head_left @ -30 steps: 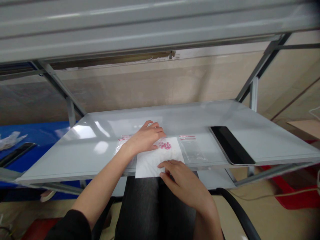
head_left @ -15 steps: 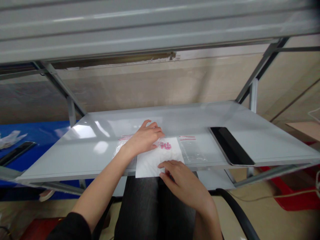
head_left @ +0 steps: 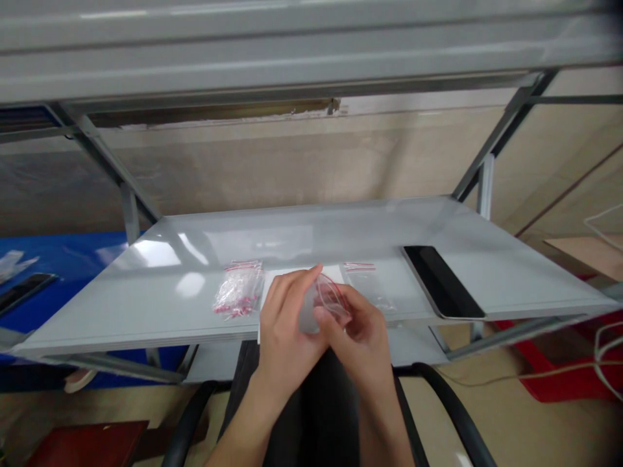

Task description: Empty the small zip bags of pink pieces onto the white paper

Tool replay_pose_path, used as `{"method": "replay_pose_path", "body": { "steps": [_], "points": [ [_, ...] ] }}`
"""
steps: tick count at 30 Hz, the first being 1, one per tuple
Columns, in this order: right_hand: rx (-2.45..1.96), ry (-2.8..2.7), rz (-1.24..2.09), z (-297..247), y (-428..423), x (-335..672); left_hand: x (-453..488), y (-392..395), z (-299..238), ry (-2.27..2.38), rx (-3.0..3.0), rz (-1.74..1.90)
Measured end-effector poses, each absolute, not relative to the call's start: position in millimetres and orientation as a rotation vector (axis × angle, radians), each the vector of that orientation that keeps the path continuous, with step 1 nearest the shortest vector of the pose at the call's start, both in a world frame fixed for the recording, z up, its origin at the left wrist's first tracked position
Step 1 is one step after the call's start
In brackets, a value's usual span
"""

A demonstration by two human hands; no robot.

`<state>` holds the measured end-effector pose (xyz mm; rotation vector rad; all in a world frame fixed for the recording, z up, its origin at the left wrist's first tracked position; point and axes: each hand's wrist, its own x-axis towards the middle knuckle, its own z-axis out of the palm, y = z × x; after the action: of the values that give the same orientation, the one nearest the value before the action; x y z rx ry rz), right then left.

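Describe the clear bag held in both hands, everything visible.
The clear bag is small and made of thin, see-through plastic. A red strip runs along its top edge and curves as if the mouth is pulled apart. It is held tilted, off the table, over the near edge. The left hand pinches its left side and the right hand its right. Whether anything is inside cannot be told.

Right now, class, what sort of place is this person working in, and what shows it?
Probably a small-parts packing bench: a grey metal-framed worktable, a zip bag of pink pieces on it, and the left hand and right hand holding a clear bag.
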<state>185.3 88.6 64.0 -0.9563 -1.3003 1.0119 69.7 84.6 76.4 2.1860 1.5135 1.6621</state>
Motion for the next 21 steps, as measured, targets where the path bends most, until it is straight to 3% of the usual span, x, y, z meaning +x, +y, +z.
{"method": "replay_pose_path", "body": {
  "steps": [11, 21],
  "points": [
    [-0.905, -1.637, 1.167, 72, 91, 211, 36, 64, 66, 1.170, 1.505, 1.411],
    [-0.922, -1.669, 1.130, 77, 88, 210, 40, 58, 56, 1.157, 1.415, 1.416]
  ]
}}
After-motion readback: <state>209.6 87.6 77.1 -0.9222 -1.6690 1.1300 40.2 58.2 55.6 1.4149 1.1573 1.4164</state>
